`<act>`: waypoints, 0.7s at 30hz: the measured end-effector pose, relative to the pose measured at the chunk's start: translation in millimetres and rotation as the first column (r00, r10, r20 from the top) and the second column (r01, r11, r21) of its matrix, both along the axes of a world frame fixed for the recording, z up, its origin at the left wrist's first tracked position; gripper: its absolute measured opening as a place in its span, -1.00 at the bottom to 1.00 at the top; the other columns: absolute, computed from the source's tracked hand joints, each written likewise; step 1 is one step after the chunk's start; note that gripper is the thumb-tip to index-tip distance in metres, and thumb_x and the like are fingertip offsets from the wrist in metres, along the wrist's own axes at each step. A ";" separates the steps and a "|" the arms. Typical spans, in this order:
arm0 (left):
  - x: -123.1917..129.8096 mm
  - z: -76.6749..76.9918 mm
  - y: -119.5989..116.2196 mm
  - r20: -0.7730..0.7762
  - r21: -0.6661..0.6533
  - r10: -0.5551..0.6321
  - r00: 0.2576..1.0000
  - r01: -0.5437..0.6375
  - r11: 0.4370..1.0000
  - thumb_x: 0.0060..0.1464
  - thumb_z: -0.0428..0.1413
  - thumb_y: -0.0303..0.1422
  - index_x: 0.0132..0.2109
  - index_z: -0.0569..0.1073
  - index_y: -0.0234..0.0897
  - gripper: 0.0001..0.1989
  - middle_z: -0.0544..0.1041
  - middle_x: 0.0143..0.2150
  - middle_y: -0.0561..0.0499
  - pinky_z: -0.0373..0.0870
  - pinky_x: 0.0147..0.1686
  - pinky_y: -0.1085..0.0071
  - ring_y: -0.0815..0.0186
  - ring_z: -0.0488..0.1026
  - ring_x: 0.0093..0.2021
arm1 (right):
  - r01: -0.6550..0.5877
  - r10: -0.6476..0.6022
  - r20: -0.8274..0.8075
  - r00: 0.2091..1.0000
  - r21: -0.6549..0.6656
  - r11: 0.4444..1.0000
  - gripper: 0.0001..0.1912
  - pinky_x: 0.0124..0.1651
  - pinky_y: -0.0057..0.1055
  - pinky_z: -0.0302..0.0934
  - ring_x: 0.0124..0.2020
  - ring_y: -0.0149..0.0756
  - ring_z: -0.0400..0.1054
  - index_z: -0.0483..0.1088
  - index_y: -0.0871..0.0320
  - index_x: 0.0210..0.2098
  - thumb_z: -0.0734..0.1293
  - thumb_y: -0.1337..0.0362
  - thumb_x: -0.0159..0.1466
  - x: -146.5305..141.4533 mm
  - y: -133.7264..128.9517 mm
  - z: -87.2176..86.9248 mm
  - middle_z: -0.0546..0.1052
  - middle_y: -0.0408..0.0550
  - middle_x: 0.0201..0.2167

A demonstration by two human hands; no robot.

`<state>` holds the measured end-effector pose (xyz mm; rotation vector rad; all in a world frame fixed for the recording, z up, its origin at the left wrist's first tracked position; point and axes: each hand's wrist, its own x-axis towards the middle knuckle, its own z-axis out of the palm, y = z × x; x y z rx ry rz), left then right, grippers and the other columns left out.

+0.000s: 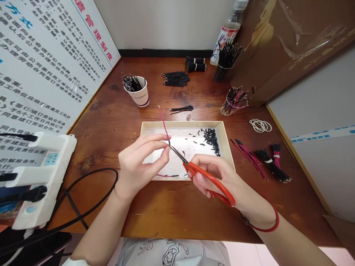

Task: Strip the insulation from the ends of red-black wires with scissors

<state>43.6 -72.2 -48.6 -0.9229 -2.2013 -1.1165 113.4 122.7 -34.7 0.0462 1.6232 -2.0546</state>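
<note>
My left hand (142, 160) pinches a thin pink wire (163, 121) near its black lower end, and the wire sticks up above the fingertips. Red-handled scissors (209, 177) are gripped in my right hand (215, 171). Their narrow blades point up and left, with the tips at the wire's black end by my left fingertips. Whether the blades touch the wire is too small to tell. Below both hands lies a shallow cream box (229, 155). Short black scraps (211, 140) are heaped in its right side, and another pink and black wire (168, 176) lies along its near edge.
Behind the box are a paper cup (140, 96) of black wires, loose black wires (176, 78), and a clear cup (233, 101) of wires. Rubber bands (260, 125) and wire bundles (273, 164) lie at right. A power strip (47, 177) with a looping black cable (91, 170) is at left.
</note>
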 end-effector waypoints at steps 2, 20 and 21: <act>-0.2 -0.2 -0.8 -0.008 -0.001 -0.005 1.000 0.005 1.000 0.06 0.20 -0.58 -0.33 0.50 -0.28 -0.89 0.65 -0.24 -0.02 0.56 -0.20 0.41 0.31 0.61 -0.25 | -0.002 0.002 0.004 1.000 0.002 1.000 -0.55 -0.61 -0.57 0.00 -0.66 -0.56 0.10 0.34 0.19 -0.39 0.43 -0.10 0.16 0.3 -0.4 -1.1 0.31 -0.27 -0.65; 5.8 0.4 12.8 -0.114 0.044 0.090 0.989 -0.086 0.995 0.01 0.18 -0.66 -0.38 0.45 -0.31 -0.83 0.65 -0.29 -0.06 0.54 -0.26 0.39 0.27 0.62 -0.29 | 0.154 -0.153 -0.023 0.988 0.060 0.986 -0.60 -0.60 -0.57 -0.02 -0.65 -0.59 0.11 0.33 0.19 -0.42 0.49 0.01 0.12 4.1 -17.9 4.6 0.32 -0.29 -0.64; 6.4 0.1 13.6 -0.111 0.052 0.104 0.988 -0.099 0.994 0.01 0.18 -0.66 -0.38 0.46 -0.31 -0.83 0.65 -0.29 -0.07 0.54 -0.26 0.40 0.27 0.62 -0.29 | 0.162 -0.161 -0.025 0.987 0.062 0.985 -0.62 -0.60 -0.57 -0.01 -0.65 -0.59 0.11 0.33 0.19 -0.42 0.49 0.03 0.12 4.6 -19.2 4.2 0.33 -0.29 -0.63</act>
